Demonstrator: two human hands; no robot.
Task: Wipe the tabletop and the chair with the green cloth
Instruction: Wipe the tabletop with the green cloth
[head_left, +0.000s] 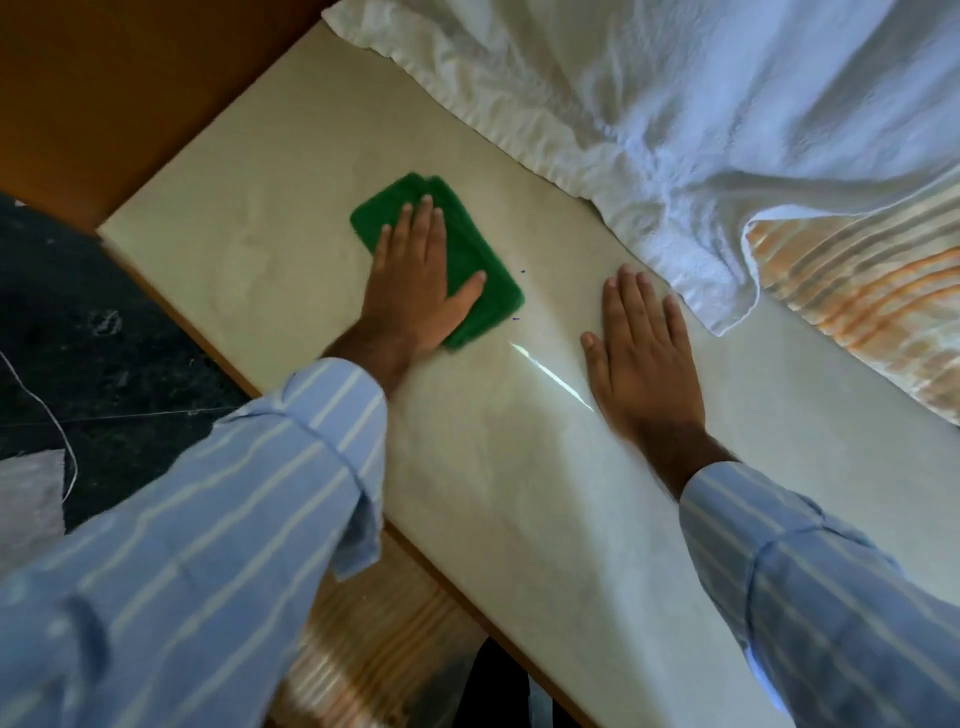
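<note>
The folded green cloth (470, 260) lies flat on the pale glossy tabletop (249, 249), left of the middle. My left hand (415, 280) presses down on the cloth with its fingers spread, covering its near-left part. My right hand (641, 343) rests flat on the bare tabletop to the right of the cloth, palm down, holding nothing. Both arms wear blue striped sleeves. No chair can be made out with certainty.
White rumpled bedding (649, 104) lies against the table's far edge and partly over it. An orange-striped surface (872, 291) shows at the right. Dark floor (104, 364) with a thin white cord lies at the left. A striped surface (384, 649) sits under the table's near edge.
</note>
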